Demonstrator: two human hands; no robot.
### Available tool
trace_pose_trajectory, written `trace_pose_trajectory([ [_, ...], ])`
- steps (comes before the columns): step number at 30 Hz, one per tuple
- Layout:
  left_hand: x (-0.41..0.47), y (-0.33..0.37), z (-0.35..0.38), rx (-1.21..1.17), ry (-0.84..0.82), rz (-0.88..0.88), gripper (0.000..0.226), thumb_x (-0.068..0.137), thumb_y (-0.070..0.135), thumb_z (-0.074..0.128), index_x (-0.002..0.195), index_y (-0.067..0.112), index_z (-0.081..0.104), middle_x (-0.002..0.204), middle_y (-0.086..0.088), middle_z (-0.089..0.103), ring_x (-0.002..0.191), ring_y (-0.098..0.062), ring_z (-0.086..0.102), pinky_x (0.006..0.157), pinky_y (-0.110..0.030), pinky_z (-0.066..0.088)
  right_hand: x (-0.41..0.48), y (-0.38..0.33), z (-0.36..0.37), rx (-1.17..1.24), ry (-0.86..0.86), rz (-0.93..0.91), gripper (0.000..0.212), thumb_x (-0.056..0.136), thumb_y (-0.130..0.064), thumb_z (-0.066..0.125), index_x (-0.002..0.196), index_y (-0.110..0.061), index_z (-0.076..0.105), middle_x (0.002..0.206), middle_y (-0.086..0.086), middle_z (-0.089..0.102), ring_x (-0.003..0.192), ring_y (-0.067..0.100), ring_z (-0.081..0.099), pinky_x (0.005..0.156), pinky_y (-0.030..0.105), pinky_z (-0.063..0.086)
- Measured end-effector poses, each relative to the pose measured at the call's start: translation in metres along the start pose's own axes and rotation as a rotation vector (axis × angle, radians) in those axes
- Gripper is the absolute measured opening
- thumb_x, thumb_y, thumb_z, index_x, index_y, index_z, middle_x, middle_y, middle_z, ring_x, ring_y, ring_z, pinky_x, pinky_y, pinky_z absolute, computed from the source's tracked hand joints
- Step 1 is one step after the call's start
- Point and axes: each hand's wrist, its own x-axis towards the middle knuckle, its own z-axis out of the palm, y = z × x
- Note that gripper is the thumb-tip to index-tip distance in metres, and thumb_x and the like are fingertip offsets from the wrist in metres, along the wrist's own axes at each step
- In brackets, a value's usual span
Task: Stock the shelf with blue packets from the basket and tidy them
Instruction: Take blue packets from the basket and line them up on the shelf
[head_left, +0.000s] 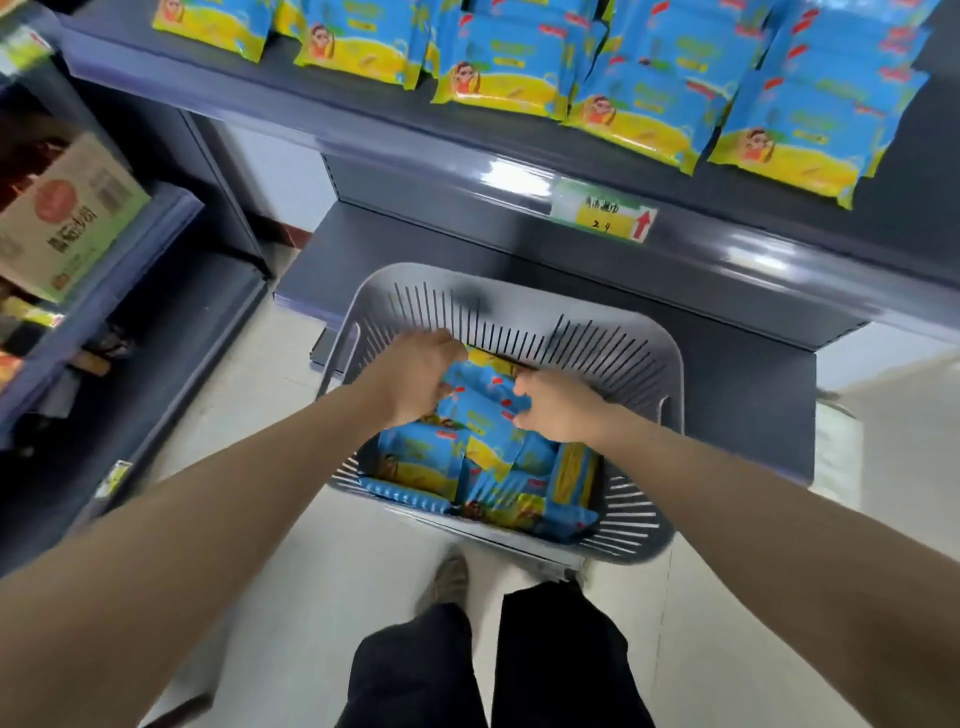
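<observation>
A dark grey-blue metal shelf unit (363, 122) fills the view from 9 o'clock round to 3 o'clock, standing on a pale tiled floor (249, 395). A row of blue-and-yellow foil packets (509, 73) stands along its upper board at 12 o'clock, leaning forward. A second shelf unit at 9 o'clock carries a brown-and-green cardboard box (67, 208).

At the foot of the main unit, at the centre, sits a grey slotted plastic basket (623, 358). It holds a loose heap of more blue packets (426, 462), some flat and some on edge.

Both bare arms reach down into the basket. The left hand (415, 379) has its fingers curled over the 9 o'clock edge of the topmost blue packet (478, 405). The right hand (558, 405) clasps that packet's 3 o'clock edge, so the packet lies between the two hands, touching both. Motion blur hides the fingertips.

A green-and-yellow price label with a red arrow (602, 210) is fixed to the shelf's front edge at 1 o'clock.
</observation>
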Motion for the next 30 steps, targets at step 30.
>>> trace_pose_trajectory([
  [30, 0.022, -0.007, -0.013, 0.070, -0.473, -0.120, 0.039, 0.073, 0.010, 0.067, 0.110, 0.012, 0.056, 0.109, -0.008, 0.060, 0.100, -0.027, 0.058, 0.074, -0.029, 0.042, -0.037, -0.007, -0.053, 0.197, 0.483, 0.043, 0.021, 0.084, -0.003, 0.049, 0.096, -0.013, 0.035, 0.084, 0.008, 0.056, 0.079, 0.034, 0.055, 0.062, 0.037, 0.042],
])
